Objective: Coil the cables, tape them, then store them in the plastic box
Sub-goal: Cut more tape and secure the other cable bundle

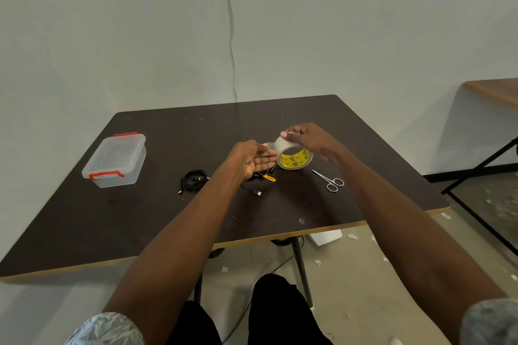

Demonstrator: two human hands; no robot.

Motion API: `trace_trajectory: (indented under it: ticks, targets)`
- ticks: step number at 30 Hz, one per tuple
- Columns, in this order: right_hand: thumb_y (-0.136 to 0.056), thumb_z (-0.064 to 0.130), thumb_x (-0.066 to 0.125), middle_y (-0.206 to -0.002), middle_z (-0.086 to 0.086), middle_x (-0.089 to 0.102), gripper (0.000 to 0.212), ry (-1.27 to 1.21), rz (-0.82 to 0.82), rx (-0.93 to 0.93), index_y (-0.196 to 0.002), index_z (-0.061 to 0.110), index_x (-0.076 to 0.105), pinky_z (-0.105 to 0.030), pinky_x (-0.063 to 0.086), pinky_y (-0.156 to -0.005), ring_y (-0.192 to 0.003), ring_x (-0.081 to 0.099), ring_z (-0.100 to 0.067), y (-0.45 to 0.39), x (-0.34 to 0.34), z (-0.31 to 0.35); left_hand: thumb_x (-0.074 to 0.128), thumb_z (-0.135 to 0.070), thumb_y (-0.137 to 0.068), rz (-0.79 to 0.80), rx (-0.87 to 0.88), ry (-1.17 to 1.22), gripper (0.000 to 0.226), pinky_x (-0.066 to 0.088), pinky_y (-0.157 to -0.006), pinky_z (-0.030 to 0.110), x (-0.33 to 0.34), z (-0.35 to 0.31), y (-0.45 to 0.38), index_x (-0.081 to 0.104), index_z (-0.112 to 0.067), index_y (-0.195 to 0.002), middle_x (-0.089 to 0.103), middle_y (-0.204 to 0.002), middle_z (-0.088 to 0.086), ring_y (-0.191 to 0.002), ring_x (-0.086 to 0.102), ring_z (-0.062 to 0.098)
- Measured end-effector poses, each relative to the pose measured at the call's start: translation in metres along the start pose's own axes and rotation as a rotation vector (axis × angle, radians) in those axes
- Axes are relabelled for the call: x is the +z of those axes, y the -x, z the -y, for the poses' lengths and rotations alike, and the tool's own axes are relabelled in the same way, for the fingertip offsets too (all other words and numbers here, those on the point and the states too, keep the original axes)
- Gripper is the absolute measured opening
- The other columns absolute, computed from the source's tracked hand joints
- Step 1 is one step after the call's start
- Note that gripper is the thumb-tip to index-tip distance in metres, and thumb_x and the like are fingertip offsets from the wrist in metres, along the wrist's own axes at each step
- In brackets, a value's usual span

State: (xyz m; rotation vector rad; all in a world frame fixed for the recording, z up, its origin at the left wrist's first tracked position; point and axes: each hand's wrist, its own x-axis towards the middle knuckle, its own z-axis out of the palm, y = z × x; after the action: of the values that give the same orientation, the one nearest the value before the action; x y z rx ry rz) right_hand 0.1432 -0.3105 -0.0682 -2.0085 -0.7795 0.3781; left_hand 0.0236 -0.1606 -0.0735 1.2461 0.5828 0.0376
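Observation:
My right hand [308, 138] grips a roll of clear tape [294, 155] with a yellow core, held above the dark table [140, 218]. My left hand [252, 158] is just left of the roll, palm up, and pinches the free end of the tape at its thumb and fingertip. Under my left hand lies a black cable [259, 180] with a yellow tie, partly hidden. A second coiled black cable [193, 179] lies to its left. The clear plastic box [116, 161] with red clips sits closed at the table's left.
Small steel scissors [330, 180] lie on the table right of the roll. A scrap of tape [302, 220] lies near the front edge. Another table [496, 91] stands at the far right, with black metal legs [482, 165] beside it. Paper bits litter the floor.

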Motion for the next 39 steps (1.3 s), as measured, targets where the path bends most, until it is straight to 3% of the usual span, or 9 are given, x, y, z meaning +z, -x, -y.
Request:
trace_trajectory:
  ticks: [5,10,16,19,20,22,29,35,39]
  targets:
    - [-0.078,0.023,0.081,-0.124,-0.003,0.061,0.057,-0.062,0.141,0.036,-0.129,0.021,0.057,-0.030,0.050,-0.097,-0.112,0.060,-0.019,0.005,-0.005,-0.009,0.041,-0.001,-0.099,0.045,-0.048,0.011,0.017,0.050,-0.093,0.044,-0.005,-0.007,0.004,0.055,0.006,-0.105,0.063,-0.118,0.027,-0.115,0.060,0.037]
    - [-0.076,0.010,0.082,-0.130,-0.001,0.059,0.065,-0.033,0.170,0.030,-0.134,0.022,0.056,-0.035,0.050,-0.099,-0.120,0.057,-0.023,0.003,-0.010,-0.011,0.042,-0.001,-0.098,0.142,-0.094,0.037,0.018,0.050,-0.093,0.046,-0.012,-0.008,0.004,0.055,0.007,-0.106,0.066,-0.109,0.026,-0.117,0.059,0.039]
    - [-0.073,0.023,0.085,-0.141,0.003,0.043,0.097,-0.035,0.118,0.068,-0.152,0.023,0.028,-0.033,0.040,-0.105,-0.127,0.046,-0.017,0.015,-0.009,-0.009,0.040,-0.003,-0.098,0.135,-0.062,0.018,0.020,0.051,-0.089,0.045,-0.006,-0.008,0.007,0.052,0.005,-0.113,0.066,-0.107,0.025,-0.116,0.060,0.039]
    - [-0.079,0.026,0.080,-0.114,-0.004,0.056,0.054,-0.116,-0.137,0.168,-0.126,0.012,0.056,-0.034,0.046,-0.093,-0.106,0.055,-0.017,0.031,-0.021,-0.015,0.040,-0.005,-0.098,0.119,-0.052,0.002,0.025,0.052,-0.087,0.044,-0.003,-0.009,0.007,0.050,0.005,-0.119,0.066,-0.104,0.024,-0.114,0.061,0.038]
    - [-0.082,0.026,0.077,-0.095,-0.006,0.059,0.030,0.017,-0.213,0.211,-0.101,0.008,0.064,-0.032,0.045,-0.080,-0.089,0.055,-0.016,0.039,-0.025,-0.018,0.040,-0.005,-0.098,0.117,-0.050,0.000,0.025,0.052,-0.087,0.044,-0.002,-0.009,0.007,0.050,0.004,-0.120,0.066,-0.107,0.025,-0.114,0.061,0.038]
    - [-0.084,0.027,0.074,-0.074,-0.007,0.055,0.031,0.385,-0.196,0.338,-0.072,0.005,0.055,-0.028,0.038,-0.062,-0.068,0.050,-0.017,0.058,-0.028,-0.025,0.039,-0.005,-0.099,0.110,-0.048,-0.004,0.027,0.051,-0.089,0.044,0.001,-0.008,0.008,0.049,0.004,-0.122,0.063,-0.117,0.027,-0.115,0.060,0.038]
    - [-0.082,0.030,0.077,-0.125,-0.015,0.059,0.057,0.647,-0.056,0.588,-0.125,0.001,0.054,-0.036,0.045,-0.091,-0.114,0.057,-0.031,0.093,-0.008,-0.028,0.037,-0.004,-0.098,0.099,-0.039,-0.015,0.035,0.050,-0.093,0.044,0.003,-0.006,0.013,0.045,0.007,-0.131,0.060,-0.124,0.028,-0.116,0.059,0.038]
    - [-0.089,0.016,0.069,-0.079,-0.009,0.061,0.021,0.261,-0.282,0.590,-0.101,-0.001,0.063,-0.028,0.043,-0.061,-0.066,0.056,-0.017,0.109,-0.007,-0.036,0.037,-0.006,-0.099,0.087,-0.019,-0.025,0.035,0.048,-0.095,0.045,0.001,-0.005,0.015,0.045,0.006,-0.131,0.058,-0.127,0.028,-0.119,0.057,0.038]
    - [-0.094,0.018,0.061,-0.082,-0.011,0.060,0.014,-0.121,-0.484,0.364,-0.097,0.007,0.052,-0.023,0.041,-0.050,-0.059,0.053,-0.014,0.122,0.001,-0.025,0.036,-0.007,-0.099,0.079,-0.020,-0.017,0.034,0.048,-0.097,0.046,0.000,-0.004,0.013,0.046,0.006,-0.130,0.058,-0.127,0.028,-0.119,0.057,0.038]
